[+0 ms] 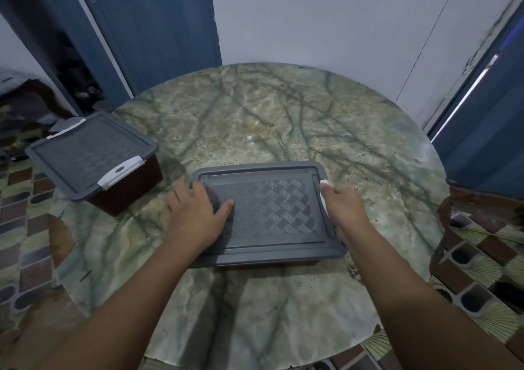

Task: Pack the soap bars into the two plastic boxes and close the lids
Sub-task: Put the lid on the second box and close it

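Both boxes were the same kind: dark brown tubs w/ grey lids, woven basket-type pattern pressed into the top, white clip latches on the short ends. The near box (269, 214) sat right in front of me, roughly mid desk, lid already on it. Couldn't see any soap, lids aren't see-thru.

The second box (93, 157) was off to my left, lid on and both white latches looked folded down. It sat right at the left edge of the desk (283, 114), one corner prob hanging a bit past the rim, hard to say w/ the wide lens. Well apart from the near one tho.

Desk was round, green marble-ish top. Tons of bare surface behind the near box and to its right, plus a good strip between the box and my side of the rim. Wall close behind the far edge, blue door panels on both sides, patterned tile floor below.

My left hand (195, 211) lay flat on the left end of the lid, fingers spread and pretty straight, pressing down, thumb pointing across the pattern. My right hand (344, 208) was at the right end, fingers curled over the white latch (323, 197), gripping it against the box side.
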